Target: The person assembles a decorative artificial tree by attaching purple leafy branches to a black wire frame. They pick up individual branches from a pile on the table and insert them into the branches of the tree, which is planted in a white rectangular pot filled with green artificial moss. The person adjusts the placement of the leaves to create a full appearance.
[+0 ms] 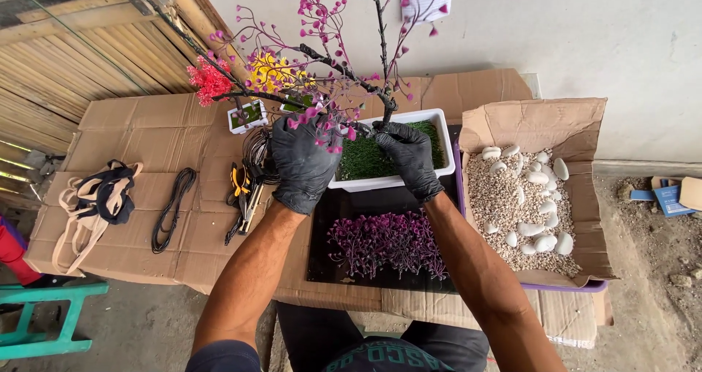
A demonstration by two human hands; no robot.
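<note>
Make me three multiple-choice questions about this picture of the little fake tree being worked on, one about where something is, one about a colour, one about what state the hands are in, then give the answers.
1. Where do the white stones lie?
A. In the cardboard box on the right
B. In the white planter
C. On the green stool

2. What colour are the gloves on both hands?
A. Yellow
B. Black
C. White

3. What is the right hand doing?
A. Resting flat on the cardboard
B. Lifting a stone
C. Gripping the base of the tree trunk

Answers: 1 A, the stones sit on gravel in the open cardboard box. 2 B, the left hand and the right are both in black gloves. 3 C, its fingers close round the trunk above the white planter.
</note>
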